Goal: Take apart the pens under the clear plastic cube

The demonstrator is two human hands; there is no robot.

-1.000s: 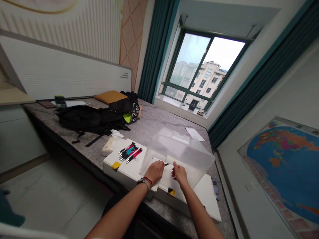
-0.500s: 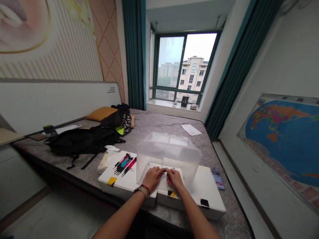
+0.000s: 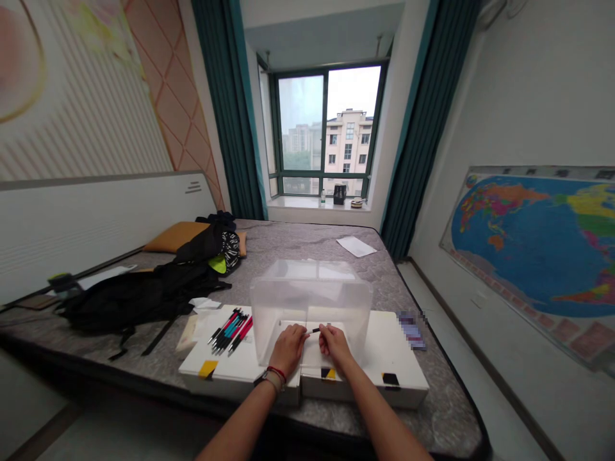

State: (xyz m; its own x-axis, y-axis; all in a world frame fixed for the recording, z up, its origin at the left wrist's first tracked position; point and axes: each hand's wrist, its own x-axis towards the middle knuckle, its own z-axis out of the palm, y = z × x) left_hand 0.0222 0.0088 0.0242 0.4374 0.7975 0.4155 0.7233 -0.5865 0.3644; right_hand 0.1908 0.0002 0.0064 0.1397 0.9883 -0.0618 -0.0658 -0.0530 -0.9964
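Note:
Both hands meet in front of a clear plastic bin that lies with its opening toward me on white boxes. My left hand pinches one end of a small thin dark-and-light piece, perhaps a pen part. The other end is between the fingertips of my right hand. To the left of the bin, several pens in red, blue and black lie side by side on the white box.
A black backpack and a brown cushion lie at the left of the bed. A paper sheet is behind the bin. A pixelated item lies at the right edge.
The hands have drawn slightly apart, so more of the small piece shows between them. The camera view has turned to the right.

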